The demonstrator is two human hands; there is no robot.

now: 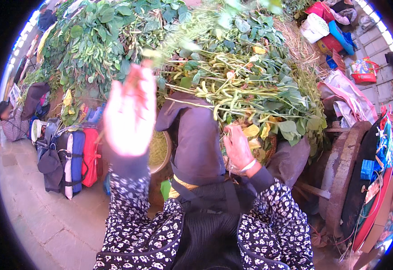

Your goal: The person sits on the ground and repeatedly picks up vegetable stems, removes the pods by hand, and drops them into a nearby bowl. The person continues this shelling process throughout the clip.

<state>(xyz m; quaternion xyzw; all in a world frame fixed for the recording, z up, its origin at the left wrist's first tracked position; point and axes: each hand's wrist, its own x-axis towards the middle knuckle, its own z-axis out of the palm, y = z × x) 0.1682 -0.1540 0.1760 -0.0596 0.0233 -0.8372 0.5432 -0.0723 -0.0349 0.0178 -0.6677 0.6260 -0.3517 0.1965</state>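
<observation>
My left hand point(130, 111) is raised on the left, blurred and washed out by light, in front of the plant heap. A blurred green stalk point(179, 44) runs from near its fingertips towards the top right; I cannot tell whether the hand grips it. My right hand point(239, 146) is lower, its fingers curled at the front edge of cut soybean plants point(230, 84) with green pods, beside yellowed leaves point(251, 130). What its fingers hold, if anything, is hidden. Below the left hand, a round tub point(167, 143) contains green pods, partly hidden by my arm and dark-covered leg point(201, 145).
More leafy pod plants point(85, 50) are piled at the back left. Bundled red and blue bags point(78, 158) stand on the paved floor point(48, 216). To the right are a rusty wheel-like rim point(346, 179), pink-edged sacks point(351, 98) and a white bucket point(313, 28). A person point(14, 123) sits far left.
</observation>
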